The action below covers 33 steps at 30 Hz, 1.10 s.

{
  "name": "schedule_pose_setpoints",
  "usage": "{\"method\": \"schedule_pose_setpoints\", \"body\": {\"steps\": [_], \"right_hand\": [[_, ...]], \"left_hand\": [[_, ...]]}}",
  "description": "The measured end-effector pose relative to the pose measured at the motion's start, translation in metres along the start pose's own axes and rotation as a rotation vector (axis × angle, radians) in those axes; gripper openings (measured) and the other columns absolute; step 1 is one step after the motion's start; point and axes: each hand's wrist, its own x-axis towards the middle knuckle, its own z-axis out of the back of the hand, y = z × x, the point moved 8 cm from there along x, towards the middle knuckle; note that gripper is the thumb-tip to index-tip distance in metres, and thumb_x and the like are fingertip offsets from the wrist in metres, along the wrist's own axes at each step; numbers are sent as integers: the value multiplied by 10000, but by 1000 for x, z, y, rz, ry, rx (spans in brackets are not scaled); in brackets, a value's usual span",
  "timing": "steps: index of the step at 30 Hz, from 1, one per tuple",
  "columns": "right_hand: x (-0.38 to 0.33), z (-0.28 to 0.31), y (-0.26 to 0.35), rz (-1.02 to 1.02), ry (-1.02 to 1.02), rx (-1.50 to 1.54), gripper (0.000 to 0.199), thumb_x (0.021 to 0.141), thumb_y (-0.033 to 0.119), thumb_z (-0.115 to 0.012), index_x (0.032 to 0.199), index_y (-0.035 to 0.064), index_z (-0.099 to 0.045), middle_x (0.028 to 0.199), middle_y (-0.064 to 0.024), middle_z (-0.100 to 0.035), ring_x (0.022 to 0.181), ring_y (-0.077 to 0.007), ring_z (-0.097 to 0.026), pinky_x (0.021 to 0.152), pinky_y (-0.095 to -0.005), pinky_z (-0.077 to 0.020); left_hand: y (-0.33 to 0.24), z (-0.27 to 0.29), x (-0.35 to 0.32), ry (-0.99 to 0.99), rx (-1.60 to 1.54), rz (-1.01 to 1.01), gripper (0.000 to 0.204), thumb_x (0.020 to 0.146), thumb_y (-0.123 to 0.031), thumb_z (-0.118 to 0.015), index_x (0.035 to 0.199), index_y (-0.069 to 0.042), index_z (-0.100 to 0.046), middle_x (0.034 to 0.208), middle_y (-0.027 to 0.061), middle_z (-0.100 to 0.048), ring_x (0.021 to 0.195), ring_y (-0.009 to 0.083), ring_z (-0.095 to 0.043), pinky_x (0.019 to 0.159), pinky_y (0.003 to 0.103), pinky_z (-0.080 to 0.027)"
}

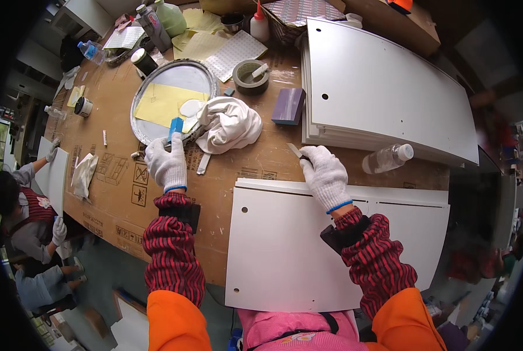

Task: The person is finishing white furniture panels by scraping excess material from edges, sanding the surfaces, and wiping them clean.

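My left hand [167,162], in a white knit glove, pinches a small blue block-like piece [175,127] over the near edge of a round tray [137,120]. On that tray lie a yellow sheet [165,105] and a blob of white paste [192,107]. A crumpled white cloth [231,124] rests against the tray's right side. My right hand [324,175], gloved alike, is closed on a thin flat blade [295,150] that points up and left. It hovers over the top edge of a white panel [308,251] with round holes, nearest to me.
Behind my right hand rises a stack of white panels [384,82], with a clear bottle [387,158] lying before it. A purple block [288,106] and a tape roll [251,77] sit mid-table. At far left another person [30,216] works on a white panel [50,172].
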Motion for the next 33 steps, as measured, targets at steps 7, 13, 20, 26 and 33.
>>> {"method": "schedule_pose_setpoints", "body": {"steps": [7, 13, 20, 26, 33], "right_hand": [[-6, 14, 28, 216, -222, 43, 250, 846, 111, -720, 1092, 94, -681, 1006, -107, -686, 937, -329, -681, 820, -433, -560], [-75, 87, 126, 707, -158, 128, 439, 789, 81, -744, 1209, 206, -708, 749, 17, -460, 525, -156, -521, 444, -303, -419], [-154, 121, 34, 535, -39, 229, 339, 827, 154, -732, 1166, 157, -727, 794, -26, -486, 577, -188, -563, 470, -345, -440], [-232, 270, -200, -17, -502, 170, 443, 831, 26, -758, 1261, 98, -679, 864, -73, -656, 661, -190, -633, 603, -296, -517], [-280, 343, -469, -529, -419, 1390, 513, 1023, 216, -610, 1472, 24, -453, 1084, -110, -673, 694, -84, -597, 556, -213, -490]], "left_hand": [[-15, 33, -105, 577, -1196, 145, 474, 1089, -361, -474, 1374, 11, -547, 1221, 95, -655, 1130, 203, -644, 951, 340, -514], [-59, 72, -193, 863, -1157, 174, 492, 1049, -360, -567, 1336, 39, -586, 1157, 104, -693, 1044, 167, -660, 876, 326, -531], [-105, 77, -335, 1295, -1099, 293, 552, 1067, -459, -420, 1277, 18, -599, 1096, 138, -693, 910, 200, -675, 763, 297, -537], [-151, 96, -458, 1541, -851, 247, 453, 1067, -337, -464, 1271, 49, -585, 1189, 162, -671, 1091, 257, -631, 901, 393, -531], [-197, 48, -529, 861, -733, 49, 381, 1020, -216, -535, 1266, 69, -595, 1465, 215, -491, 1290, 265, -510, 1050, 395, -432]]}}
